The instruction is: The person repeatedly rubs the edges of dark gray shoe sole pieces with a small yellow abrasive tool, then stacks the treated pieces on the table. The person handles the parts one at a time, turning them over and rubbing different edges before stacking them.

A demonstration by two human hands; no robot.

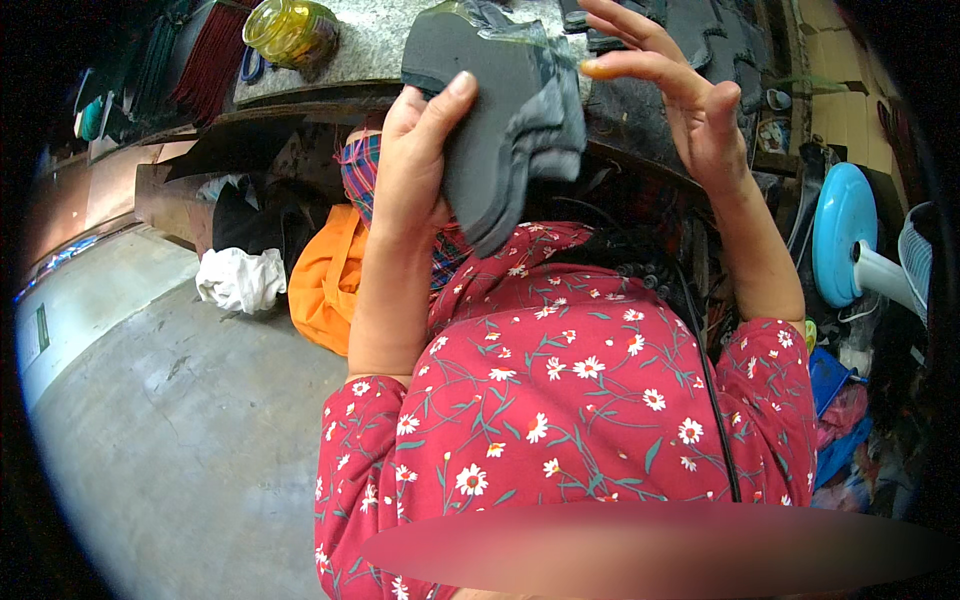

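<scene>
My left hand (420, 150) is closed around a bundle of dark grey, sole-shaped pieces (490, 130), its thumb pressed on the top piece. The bundle is held up at a tilt in front of my chest. Several layers fan out along its right side, and a shiny film shows on the far end. To the right of the bundle, my right hand (700, 120) is raised with its fingers apart and nothing in it. A yellowish smear marks one of its fingertips, close to the bundle's far right edge.
A glass jar (290, 35) with yellow contents stands on the pale worktop (375, 35). More dark cut pieces (690, 35) lie at the far right. An orange cloth bag (328, 280) and a white cloth (240, 278) are at left; a round blue object (842, 235) is at right.
</scene>
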